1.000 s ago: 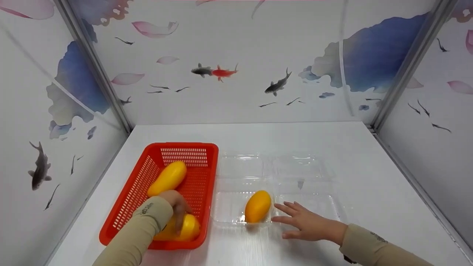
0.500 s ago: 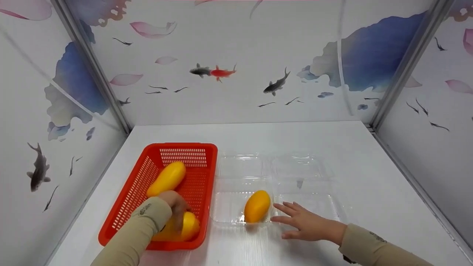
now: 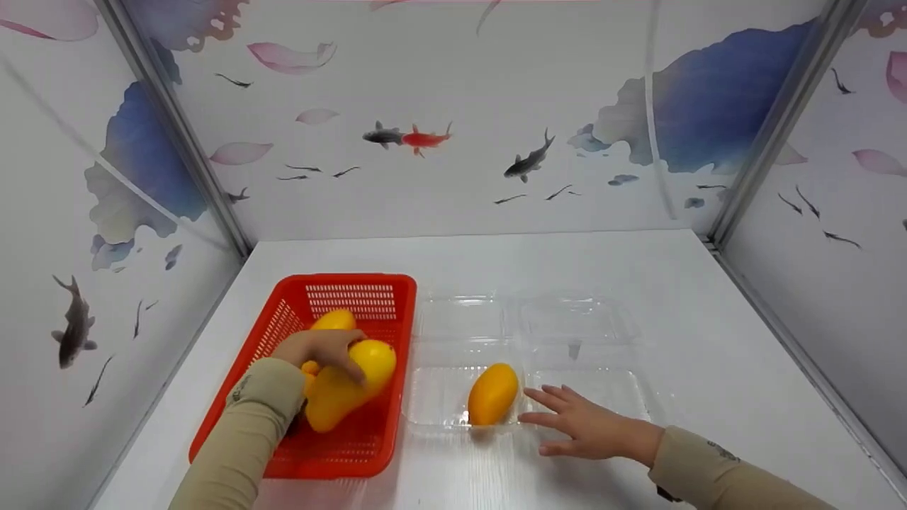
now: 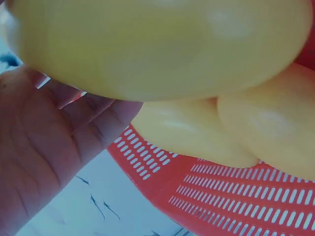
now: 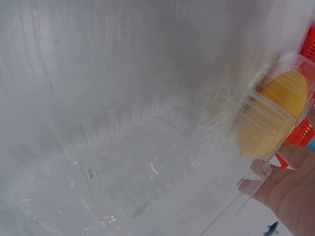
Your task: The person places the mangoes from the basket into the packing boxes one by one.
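Note:
My left hand (image 3: pixel 320 350) grips a yellow mango (image 3: pixel 358 386) over the red basket (image 3: pixel 354 467), fingers around its upper side. In the left wrist view the gripped mango (image 4: pixel 162 49) fills the top, with two more mangoes (image 4: pixel 192 132) below it against the slotted wall. One of the basket's mangoes (image 3: pixel 334 320) shows partly behind the hand in the head view. A mango (image 3: pixel 494 394) lies in the left clear plastic box (image 3: pixel 436 404). My right hand (image 3: pixel 592 426) is spread, fingertips at the edge where the clear boxes meet, holding nothing.
A second clear box (image 3: pixel 595 389) stands to the right, and both boxes have lids (image 3: pixel 464 319) folded back. The basket's right side is close to the left box. Printed panels (image 3: pixel 453 191) enclose the white table (image 3: pixel 708 340) at the back and sides.
My left hand has lifted a mango from the near end of the basket and moved it up and away from me, now partly covering the far mango. The right hand stays put.

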The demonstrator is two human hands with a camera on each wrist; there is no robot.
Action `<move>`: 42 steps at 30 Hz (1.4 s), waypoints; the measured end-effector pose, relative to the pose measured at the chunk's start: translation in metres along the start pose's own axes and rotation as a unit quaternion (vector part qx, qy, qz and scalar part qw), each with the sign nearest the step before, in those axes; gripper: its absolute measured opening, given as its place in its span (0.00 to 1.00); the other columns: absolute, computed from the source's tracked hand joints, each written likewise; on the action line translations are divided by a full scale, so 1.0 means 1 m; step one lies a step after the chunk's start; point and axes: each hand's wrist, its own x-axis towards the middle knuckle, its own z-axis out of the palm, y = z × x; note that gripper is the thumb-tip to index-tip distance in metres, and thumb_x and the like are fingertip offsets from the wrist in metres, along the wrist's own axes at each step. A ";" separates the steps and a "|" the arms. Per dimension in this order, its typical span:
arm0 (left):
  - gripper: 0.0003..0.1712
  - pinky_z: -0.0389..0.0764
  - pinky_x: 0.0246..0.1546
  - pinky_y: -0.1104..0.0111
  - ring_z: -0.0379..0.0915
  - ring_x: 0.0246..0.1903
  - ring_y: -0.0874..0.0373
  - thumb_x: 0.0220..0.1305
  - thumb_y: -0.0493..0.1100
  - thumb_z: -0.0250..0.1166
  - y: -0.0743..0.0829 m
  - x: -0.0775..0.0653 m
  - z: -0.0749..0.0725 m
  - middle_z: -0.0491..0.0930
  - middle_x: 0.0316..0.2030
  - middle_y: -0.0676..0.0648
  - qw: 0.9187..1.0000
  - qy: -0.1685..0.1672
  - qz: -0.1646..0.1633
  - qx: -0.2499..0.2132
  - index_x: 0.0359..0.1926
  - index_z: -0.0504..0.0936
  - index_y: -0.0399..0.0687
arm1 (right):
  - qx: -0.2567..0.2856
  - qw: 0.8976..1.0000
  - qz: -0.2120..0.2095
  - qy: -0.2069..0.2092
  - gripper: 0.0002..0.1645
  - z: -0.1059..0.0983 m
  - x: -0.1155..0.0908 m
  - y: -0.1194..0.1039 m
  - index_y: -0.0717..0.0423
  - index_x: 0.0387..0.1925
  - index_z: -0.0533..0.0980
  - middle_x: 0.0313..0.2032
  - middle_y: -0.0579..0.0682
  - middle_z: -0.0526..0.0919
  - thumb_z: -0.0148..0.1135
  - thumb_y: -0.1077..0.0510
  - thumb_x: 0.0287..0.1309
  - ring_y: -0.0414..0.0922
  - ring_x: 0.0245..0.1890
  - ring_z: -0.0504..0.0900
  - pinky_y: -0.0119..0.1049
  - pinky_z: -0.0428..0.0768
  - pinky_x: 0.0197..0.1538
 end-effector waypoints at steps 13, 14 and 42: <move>0.44 0.71 0.51 0.54 0.68 0.47 0.49 0.46 0.63 0.67 0.057 0.003 -0.007 0.72 0.47 0.45 0.975 0.184 0.085 -0.090 0.60 0.63 0.48 | -0.019 1.000 -0.009 0.012 0.32 0.003 0.000 0.003 0.38 0.64 0.62 0.69 0.53 0.51 0.50 0.38 0.59 0.60 0.66 0.52 0.62 0.50 0.63; 0.44 0.71 0.50 0.54 0.68 0.47 0.49 0.46 0.62 0.67 0.064 0.005 -0.005 0.72 0.47 0.45 0.973 0.194 0.087 -0.096 0.60 0.63 0.48 | -0.027 0.999 -0.016 0.019 0.32 0.003 0.000 0.003 0.38 0.64 0.63 0.69 0.52 0.52 0.50 0.38 0.59 0.60 0.66 0.52 0.62 0.50 0.63; 0.41 0.71 0.52 0.58 0.69 0.43 0.51 0.44 0.57 0.70 0.128 0.070 0.061 0.74 0.42 0.45 0.987 0.129 0.043 -0.080 0.56 0.67 0.41 | -0.090 0.989 -0.059 0.097 0.28 0.011 -0.018 0.013 0.39 0.61 0.67 0.63 0.50 0.66 0.52 0.41 0.59 0.62 0.62 0.60 0.64 0.58 0.58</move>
